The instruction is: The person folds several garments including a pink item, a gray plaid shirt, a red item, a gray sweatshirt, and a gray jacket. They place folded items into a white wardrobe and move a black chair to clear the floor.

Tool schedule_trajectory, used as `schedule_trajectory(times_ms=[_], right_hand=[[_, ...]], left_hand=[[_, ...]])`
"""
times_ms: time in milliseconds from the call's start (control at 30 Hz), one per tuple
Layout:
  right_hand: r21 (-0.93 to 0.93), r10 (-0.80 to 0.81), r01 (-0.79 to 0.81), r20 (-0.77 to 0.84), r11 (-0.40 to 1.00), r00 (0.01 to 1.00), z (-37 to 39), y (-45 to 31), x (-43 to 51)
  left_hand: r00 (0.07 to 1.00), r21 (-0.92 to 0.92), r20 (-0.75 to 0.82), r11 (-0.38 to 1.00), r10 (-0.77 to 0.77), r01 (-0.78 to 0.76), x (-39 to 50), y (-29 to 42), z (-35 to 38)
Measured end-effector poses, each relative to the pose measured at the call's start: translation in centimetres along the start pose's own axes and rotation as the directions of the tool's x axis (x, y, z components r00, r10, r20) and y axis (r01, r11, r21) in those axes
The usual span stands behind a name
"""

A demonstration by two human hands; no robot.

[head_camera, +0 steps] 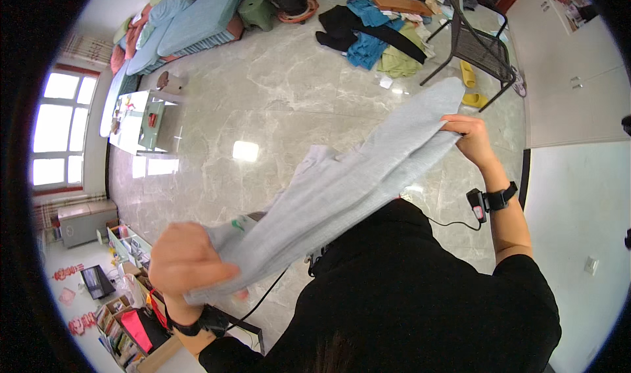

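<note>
A light grey cloth garment point(315, 195) is stretched slantwise between my two hands, in front of my black top. It hangs in long folds, and a small green mark shows near its lower left part. My right hand point(468, 134) pinches its upper right end, with a flap of cloth reaching past the fingers. At the lower left my left hand point(190, 259), slightly blurred, grips the other end. Which kind of garment it is I cannot tell. Each wrist wears a black strap, and a small device point(478, 205) with a cable sits on the right one.
A heap of clothes point(379, 38) lies on the tiled floor point(212, 107) ahead, beside a black chair point(475, 47) and yellow slippers point(473, 99). A blue sofa point(197, 23), green stool point(256, 13) and low table point(143, 121) stand further left. White cabinets point(567, 72) line the right.
</note>
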State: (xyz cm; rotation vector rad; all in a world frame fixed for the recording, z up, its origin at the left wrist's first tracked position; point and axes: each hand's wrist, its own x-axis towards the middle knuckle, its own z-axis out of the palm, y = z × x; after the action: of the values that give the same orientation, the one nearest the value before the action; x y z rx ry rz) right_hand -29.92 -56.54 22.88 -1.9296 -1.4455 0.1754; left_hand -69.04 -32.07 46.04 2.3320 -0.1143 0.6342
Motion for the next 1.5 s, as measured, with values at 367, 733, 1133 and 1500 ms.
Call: schedule_trajectory(times_ms=[367,733,1133,1500], right_hand=[[-0.126,0.169,-0.180,-0.095,0.975,0.981,0.9,1.6,-0.3],[0.525,-0.367,-0.724,0.846,0.446,0.387,15.6,-5.5,-3.7],[0.554,-0.342,-0.821,0.805,0.138,0.486,19.8,-3.0,-5.9],[0.512,-0.232,-0.856,0.843,0.071,0.485,17.5,2.5,-10.5]], left_hand=[[0.811,-0.496,0.390,0.842,0.436,-0.214,8.5,2.4,5.5],[0.933,0.294,-0.235,0.895,-0.273,0.336,6.6,-6.3,-1.5],[0.565,-0.213,0.451,0.531,-0.691,0.820,-9.9,-17.4,23.2],[0.162,-0.428,0.524,-0.094,-0.836,0.899,-17.2,-19.0,24.2]])
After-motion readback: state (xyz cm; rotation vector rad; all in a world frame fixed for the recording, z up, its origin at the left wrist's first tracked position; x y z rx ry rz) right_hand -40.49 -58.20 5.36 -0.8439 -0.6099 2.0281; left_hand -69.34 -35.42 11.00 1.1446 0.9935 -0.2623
